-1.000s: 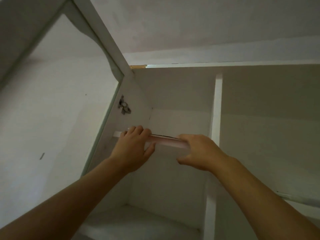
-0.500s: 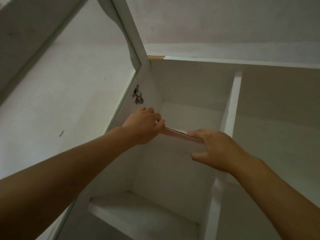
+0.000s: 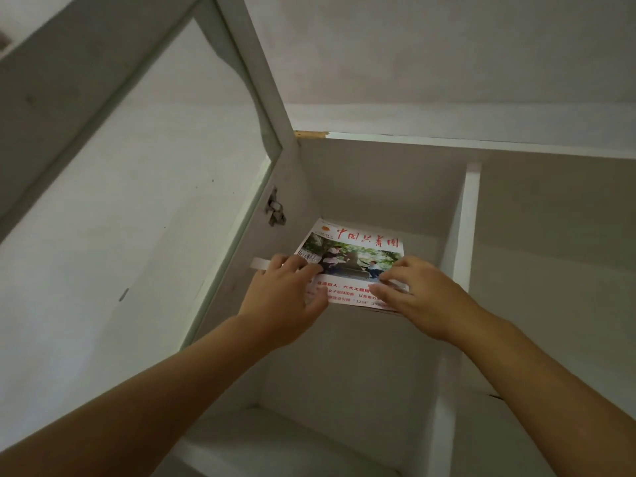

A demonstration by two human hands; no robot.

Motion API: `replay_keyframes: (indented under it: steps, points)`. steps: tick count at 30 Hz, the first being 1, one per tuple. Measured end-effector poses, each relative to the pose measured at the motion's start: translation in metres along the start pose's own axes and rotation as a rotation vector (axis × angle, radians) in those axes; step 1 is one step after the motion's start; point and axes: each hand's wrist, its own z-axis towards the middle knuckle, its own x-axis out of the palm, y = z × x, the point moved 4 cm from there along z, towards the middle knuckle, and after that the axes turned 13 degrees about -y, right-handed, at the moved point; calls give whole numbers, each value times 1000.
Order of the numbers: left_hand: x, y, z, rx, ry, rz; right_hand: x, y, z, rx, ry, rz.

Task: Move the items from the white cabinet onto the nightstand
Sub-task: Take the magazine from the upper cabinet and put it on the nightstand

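A magazine (image 3: pixel 354 256) with red Chinese lettering and a photo cover lies in the upper left compartment of the white cabinet (image 3: pixel 378 187), on top of a thin stack whose front edge juts over the shelf. My left hand (image 3: pixel 287 301) grips the stack's front left corner, fingers on top and thumb underneath. At the front right corner my right hand (image 3: pixel 418 294) holds it the same way. The nightstand is not in view.
The cabinet's glass door (image 3: pixel 137 187) stands swung open on the left, its hinge (image 3: pixel 274 211) beside the magazine. A vertical divider (image 3: pixel 464 235) closes the compartment on the right. A lower shelf (image 3: pixel 275 438) lies below my arms.
The view has dropped so the magazine cover now shows from above instead of edge-on. Both hands have stayed on its front edge and slid it forward off the shelf.
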Motion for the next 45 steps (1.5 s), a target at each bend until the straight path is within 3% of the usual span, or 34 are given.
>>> replay_keyframes:
  steps: [3,8,18,32,45]
  points:
    - [1,4,-5,-5,-29,-10,14,-4,11,69,19,-109]
    - [5,9,-21,4,-55,-12,33,-1,20,164,30,-33]
    - [4,28,-12,-61,-28,-2,38,2,14,152,22,-74]
    - [16,33,5,-263,15,-198,34,6,8,73,-38,-66]
    - [23,34,-16,-335,-61,-436,25,16,-2,166,-33,-16]
